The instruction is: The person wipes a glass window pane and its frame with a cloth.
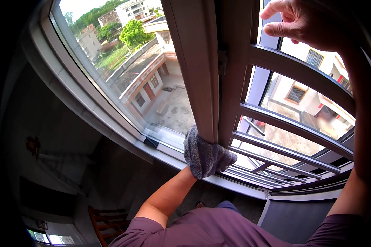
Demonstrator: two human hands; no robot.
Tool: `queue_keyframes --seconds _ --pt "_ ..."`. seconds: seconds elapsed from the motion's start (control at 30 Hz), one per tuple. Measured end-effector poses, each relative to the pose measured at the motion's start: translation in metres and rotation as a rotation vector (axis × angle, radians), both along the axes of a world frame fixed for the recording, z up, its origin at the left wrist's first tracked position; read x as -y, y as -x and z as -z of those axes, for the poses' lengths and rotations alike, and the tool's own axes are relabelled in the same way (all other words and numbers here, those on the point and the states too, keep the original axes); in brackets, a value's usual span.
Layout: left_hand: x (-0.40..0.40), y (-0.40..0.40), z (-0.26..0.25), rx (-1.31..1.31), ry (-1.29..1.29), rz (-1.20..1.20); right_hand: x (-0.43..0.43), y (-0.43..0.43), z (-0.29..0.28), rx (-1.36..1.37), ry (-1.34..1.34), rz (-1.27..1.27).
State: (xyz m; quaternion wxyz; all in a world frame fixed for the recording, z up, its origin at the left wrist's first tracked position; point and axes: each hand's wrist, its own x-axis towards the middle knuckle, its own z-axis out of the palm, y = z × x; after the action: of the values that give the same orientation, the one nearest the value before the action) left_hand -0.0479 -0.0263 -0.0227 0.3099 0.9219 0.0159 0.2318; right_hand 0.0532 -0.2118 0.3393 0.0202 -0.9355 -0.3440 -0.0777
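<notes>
A grey woven cloth covers my left hand, whose fingers are hidden beneath it. The cloth lies against the lower part of a brown window-frame upright, and its loose end reaches to the right, towards the window bars. My left forearm comes up from below. At the upper right my right hand is raised, thumb and fingers apart with nothing visible between them. It is in front of the upper part of a barred window grille; whether it touches the frame I cannot tell.
A glass pane is to the left, with a courtyard and buildings outside. Below it runs a pale sill. A small metal latch plate sits on the upright. A dark panel is at lower right, a wooden chair at lower left.
</notes>
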Motion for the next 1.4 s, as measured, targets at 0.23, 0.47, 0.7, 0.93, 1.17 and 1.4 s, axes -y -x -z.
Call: queue_keyframes --seconds 0.23,0.47,0.7,0.93,1.17,1.4 --pt "-0.009 -0.003 -0.026 0.004 0.188 0.27 0.02 -0.027 0.003 -0.069 -0.114 -0.118" --pt "-0.03 -0.03 -0.033 -0.138 1.128 0.657 0.006 -0.004 0.015 0.105 -0.089 -0.094" --pt "-0.01 -0.025 0.01 0.43 -0.251 -0.027 0.005 -0.011 -0.002 -0.094 -0.023 -0.08" --pt "-0.021 -0.002 -0.053 -0.183 0.604 0.275 -0.002 -0.04 0.019 0.027 -0.084 -0.212" --pt "-0.033 -0.042 -0.046 -0.372 1.352 0.741 0.012 0.008 0.011 0.142 0.002 -0.09" --pt "-0.016 -0.015 -0.034 0.032 0.346 0.174 -0.004 0.004 0.02 0.217 0.019 -0.126"
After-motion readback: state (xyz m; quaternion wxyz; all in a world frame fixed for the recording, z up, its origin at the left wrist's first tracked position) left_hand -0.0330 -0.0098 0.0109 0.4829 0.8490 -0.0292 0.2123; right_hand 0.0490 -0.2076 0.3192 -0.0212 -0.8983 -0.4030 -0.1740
